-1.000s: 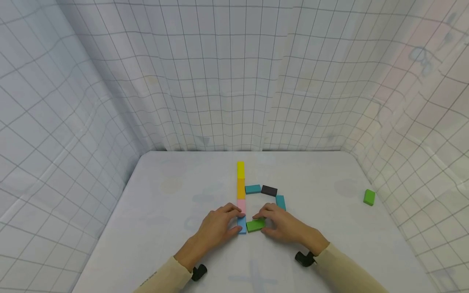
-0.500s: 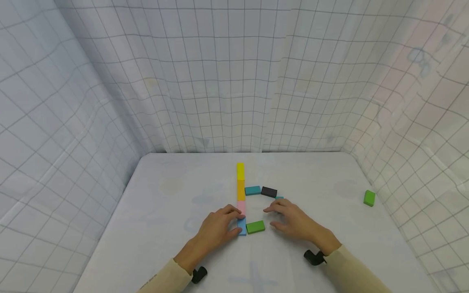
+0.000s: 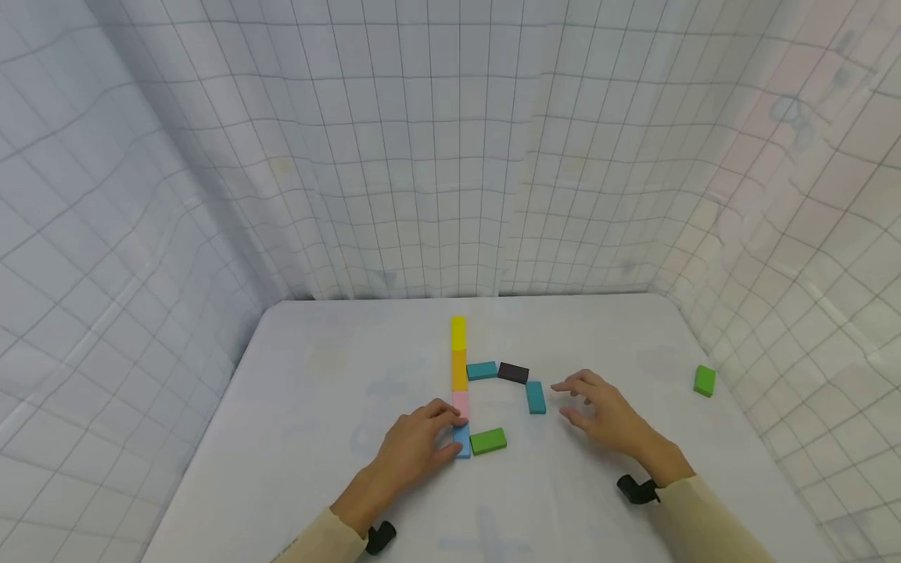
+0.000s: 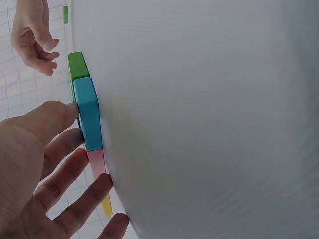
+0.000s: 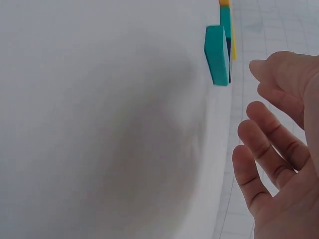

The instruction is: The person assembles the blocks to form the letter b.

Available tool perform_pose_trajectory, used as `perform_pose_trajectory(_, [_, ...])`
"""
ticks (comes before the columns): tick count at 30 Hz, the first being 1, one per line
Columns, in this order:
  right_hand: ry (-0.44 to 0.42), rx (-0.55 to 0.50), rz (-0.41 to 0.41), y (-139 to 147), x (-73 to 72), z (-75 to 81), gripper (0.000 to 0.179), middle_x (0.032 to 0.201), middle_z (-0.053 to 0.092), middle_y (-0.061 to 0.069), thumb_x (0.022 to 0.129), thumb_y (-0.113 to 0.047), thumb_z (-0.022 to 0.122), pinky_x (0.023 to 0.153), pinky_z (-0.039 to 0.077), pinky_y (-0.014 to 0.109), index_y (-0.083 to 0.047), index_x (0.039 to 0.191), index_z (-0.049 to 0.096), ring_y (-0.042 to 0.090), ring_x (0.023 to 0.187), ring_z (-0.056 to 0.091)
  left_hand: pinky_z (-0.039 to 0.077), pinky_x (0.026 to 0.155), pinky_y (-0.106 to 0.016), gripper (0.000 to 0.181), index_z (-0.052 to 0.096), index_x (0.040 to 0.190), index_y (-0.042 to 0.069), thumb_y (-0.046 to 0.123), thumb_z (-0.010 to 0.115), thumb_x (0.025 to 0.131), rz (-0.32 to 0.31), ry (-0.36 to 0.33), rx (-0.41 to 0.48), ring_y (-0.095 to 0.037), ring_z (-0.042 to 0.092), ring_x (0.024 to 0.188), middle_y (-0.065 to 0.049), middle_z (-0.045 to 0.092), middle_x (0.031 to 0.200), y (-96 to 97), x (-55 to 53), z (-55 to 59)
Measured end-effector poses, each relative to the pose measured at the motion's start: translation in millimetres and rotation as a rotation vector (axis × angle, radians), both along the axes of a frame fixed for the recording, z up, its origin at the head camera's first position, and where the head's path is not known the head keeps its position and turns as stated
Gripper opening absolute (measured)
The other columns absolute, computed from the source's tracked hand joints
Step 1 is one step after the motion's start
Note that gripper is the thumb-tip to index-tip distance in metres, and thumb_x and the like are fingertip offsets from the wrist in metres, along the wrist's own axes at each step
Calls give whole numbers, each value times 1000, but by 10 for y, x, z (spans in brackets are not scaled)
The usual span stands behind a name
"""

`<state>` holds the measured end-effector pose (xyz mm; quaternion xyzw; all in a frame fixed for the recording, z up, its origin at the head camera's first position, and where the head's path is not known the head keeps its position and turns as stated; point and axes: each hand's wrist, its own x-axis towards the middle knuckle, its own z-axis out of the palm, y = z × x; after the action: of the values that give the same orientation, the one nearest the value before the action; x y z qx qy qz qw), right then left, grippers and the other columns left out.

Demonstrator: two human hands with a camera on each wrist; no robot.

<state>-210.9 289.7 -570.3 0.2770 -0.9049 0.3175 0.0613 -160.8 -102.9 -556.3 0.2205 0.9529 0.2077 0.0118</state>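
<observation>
My left hand (image 3: 415, 442) rests its thumb and fingertips on the light blue block (image 3: 461, 442), the nearest in a straight column. Beyond it in that column lie a pink block (image 3: 461, 402), an orange block (image 3: 459, 370) and a yellow block (image 3: 458, 333). A green block (image 3: 488, 441) slants out from the blue one. Curving off the orange block are a teal block (image 3: 482, 371), a black block (image 3: 513, 372) and a second teal block (image 3: 536, 397). Right of that last one, my right hand (image 3: 607, 414) hovers with loosely bent fingers and holds nothing.
A separate green block (image 3: 705, 381) lies near the table's right edge. The white table (image 3: 338, 352) is enclosed by hanging grid-patterned cloth (image 3: 422, 156) at the back and both sides.
My right hand has let go of the slanting green block and moved right, past the second teal block, uncovering it. The left hand has stayed at the blue block.
</observation>
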Motion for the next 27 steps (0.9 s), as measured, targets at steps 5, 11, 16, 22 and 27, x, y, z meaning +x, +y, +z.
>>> perform_pose_trajectory(5, [31,-8,-65,238,-55,-22,42,132,75,8,101,-2,90,88,67,35,-9,141,80,29,111,75,66,93,-46,40,85,137,21,31,96,100,2,0,3,-20,78,122,4,76,139,-25,-4,-4])
perform_pose_trajectory(11, [48,3,-162,545,-66,-21,45,136,74,13,99,-2,91,89,65,35,-6,143,79,33,114,73,67,92,-46,39,85,136,22,31,95,100,-17,-1,3,-20,78,121,4,76,138,-26,-15,7])
perform_pose_trajectory(16, [-3,6,-238,791,-27,-31,48,148,68,24,103,-8,89,101,61,58,-3,148,75,47,134,64,67,93,-46,37,85,135,23,33,95,100,-21,-16,-6,-20,78,121,5,76,138,0,2,21])
perform_pose_trajectory(22, [-22,-14,-319,1044,-22,-69,56,160,54,38,103,-8,88,108,46,80,4,154,67,64,143,48,66,91,-45,38,86,134,23,32,96,99,-9,-17,-13,-19,78,119,6,76,137,11,18,52])
perform_pose_trajectory(27, [-22,24,-391,1210,-67,-91,64,167,44,44,103,-12,87,107,40,86,6,159,61,71,148,40,65,89,-42,38,86,133,23,33,97,99,-6,-5,-19,-18,78,119,5,76,136,12,10,83])
